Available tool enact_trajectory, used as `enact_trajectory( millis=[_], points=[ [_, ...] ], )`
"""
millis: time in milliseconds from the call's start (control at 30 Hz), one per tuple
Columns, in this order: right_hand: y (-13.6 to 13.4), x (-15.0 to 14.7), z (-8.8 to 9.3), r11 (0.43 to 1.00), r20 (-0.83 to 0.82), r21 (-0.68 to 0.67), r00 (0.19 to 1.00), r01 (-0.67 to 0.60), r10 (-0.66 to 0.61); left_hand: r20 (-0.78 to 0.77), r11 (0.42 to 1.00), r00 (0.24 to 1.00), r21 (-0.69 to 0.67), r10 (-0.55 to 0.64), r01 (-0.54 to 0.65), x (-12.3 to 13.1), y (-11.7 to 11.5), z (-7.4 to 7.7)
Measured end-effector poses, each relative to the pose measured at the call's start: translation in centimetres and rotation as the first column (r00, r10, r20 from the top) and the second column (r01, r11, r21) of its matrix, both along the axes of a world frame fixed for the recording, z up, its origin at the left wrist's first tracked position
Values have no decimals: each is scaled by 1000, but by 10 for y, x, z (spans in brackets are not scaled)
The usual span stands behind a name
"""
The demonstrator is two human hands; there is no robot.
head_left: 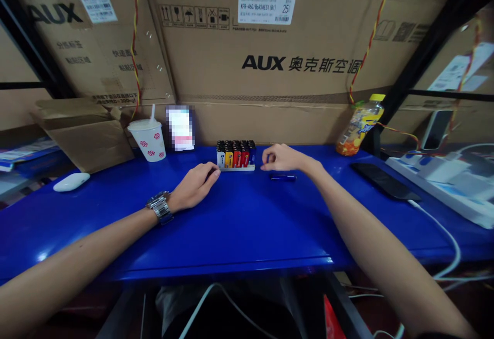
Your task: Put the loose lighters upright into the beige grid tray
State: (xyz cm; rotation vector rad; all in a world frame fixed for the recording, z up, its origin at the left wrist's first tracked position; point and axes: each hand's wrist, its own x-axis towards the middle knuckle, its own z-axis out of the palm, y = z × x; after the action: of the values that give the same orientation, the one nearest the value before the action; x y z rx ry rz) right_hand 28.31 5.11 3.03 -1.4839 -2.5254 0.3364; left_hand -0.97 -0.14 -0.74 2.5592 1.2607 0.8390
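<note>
Head view leaves unclear whether the right grip holds anything.

Upright multicoloured cylinders in white rack

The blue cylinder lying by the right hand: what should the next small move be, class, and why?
Probably the right hand, if free (its grip is unclear), should pick up the blue cylinder: it lies on its side, close by and outside the white tray, where other pieces stand upright, while the left hand is at the tray's left end.
</note>
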Motion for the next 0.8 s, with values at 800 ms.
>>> enact_trajectory(
  millis=[800],
  points=[
    [-15, -31, -8, 958, -833, -105, 550, -267, 62, -21, 999, 1000, 29, -21, 22, -1, 1, -2]
  ],
)
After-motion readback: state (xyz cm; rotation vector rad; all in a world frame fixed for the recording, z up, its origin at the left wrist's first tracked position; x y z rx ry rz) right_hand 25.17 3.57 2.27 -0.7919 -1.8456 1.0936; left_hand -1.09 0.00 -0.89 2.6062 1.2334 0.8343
